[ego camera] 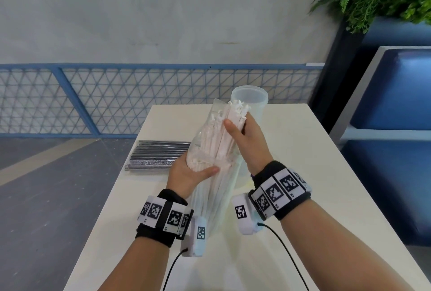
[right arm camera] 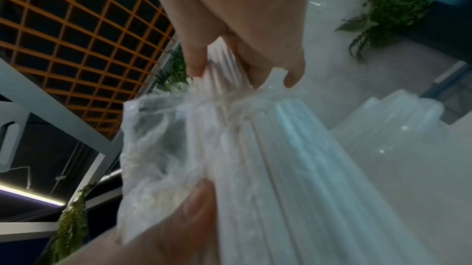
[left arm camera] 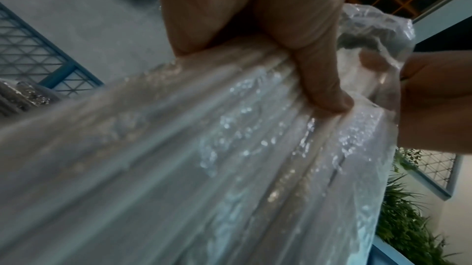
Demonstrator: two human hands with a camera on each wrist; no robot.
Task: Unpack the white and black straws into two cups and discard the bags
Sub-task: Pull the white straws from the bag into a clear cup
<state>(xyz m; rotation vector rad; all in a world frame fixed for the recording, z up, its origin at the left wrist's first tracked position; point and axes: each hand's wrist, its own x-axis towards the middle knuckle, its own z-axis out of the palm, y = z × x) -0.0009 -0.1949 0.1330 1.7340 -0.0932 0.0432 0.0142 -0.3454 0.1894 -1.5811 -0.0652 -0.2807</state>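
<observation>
Above a white table (ego camera: 291, 174), the left hand (ego camera: 186, 174) grips a clear bag (ego camera: 210, 197) near its open end while the right hand (ego camera: 249, 136) pinches the white straws (ego camera: 224, 136) sticking out. A clear cup (ego camera: 251, 99) stands just behind; the bagged black straws (ego camera: 158, 153) lie on the table's left.

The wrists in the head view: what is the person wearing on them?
Each wrist carries a black fabric band ringed with white tiles printed with black square codes. A white camera module with its own code hangs from each, trailing a thin black cable. Forearms are bare, without sleeves.
</observation>
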